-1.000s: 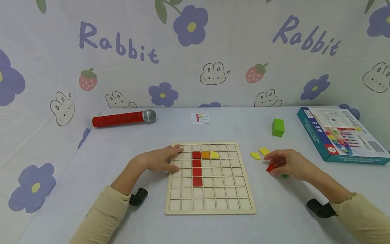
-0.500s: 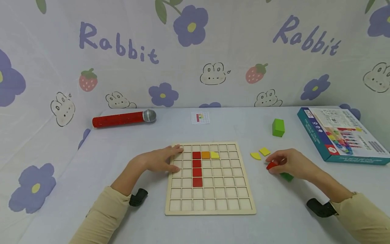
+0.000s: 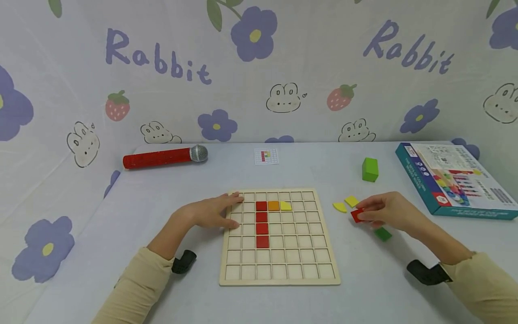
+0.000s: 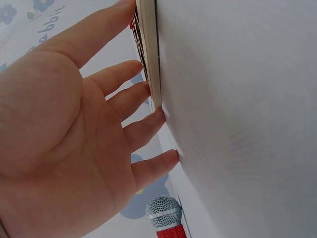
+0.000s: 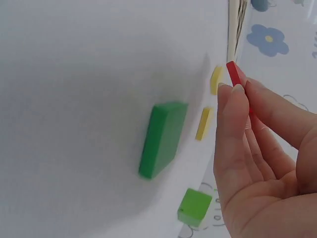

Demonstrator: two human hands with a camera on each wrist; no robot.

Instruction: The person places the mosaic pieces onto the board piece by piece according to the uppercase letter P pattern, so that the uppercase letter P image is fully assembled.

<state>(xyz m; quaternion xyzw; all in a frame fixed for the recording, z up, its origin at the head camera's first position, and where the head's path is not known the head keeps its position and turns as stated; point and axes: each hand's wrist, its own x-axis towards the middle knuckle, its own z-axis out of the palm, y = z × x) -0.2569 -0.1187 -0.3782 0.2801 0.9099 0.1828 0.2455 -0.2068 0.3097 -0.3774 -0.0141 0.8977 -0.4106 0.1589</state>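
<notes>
My right hand [image 3: 388, 211] pinches a flat red tile [image 3: 356, 215] between thumb and fingers, raised over the table just right of the wooden grid board [image 3: 279, 278]. In the right wrist view the red tile [image 5: 234, 73] shows edge-on at the fingertips. My left hand [image 3: 208, 211] rests with spread, straight fingers on the board's left edge; in the left wrist view the fingertips lie along the board's rim [image 4: 151, 54]. On the board, red tiles [image 3: 262, 228] form a column, with an orange tile [image 3: 274, 205] and a yellow piece [image 3: 285, 205] beside the top one.
Near my right hand lie a dark green tile [image 3: 382, 234], a yellow quarter-round piece [image 3: 339, 207] and a yellow square tile [image 3: 351, 201]. Farther back are a light green block [image 3: 370, 169], a teal-sided box [image 3: 461, 180], a small pattern card [image 3: 266, 156] and a red microphone [image 3: 162, 158].
My right hand has lifted the red tile up and away from the dark green tile, which now shows fully on the table. My left hand has stayed on the board.
</notes>
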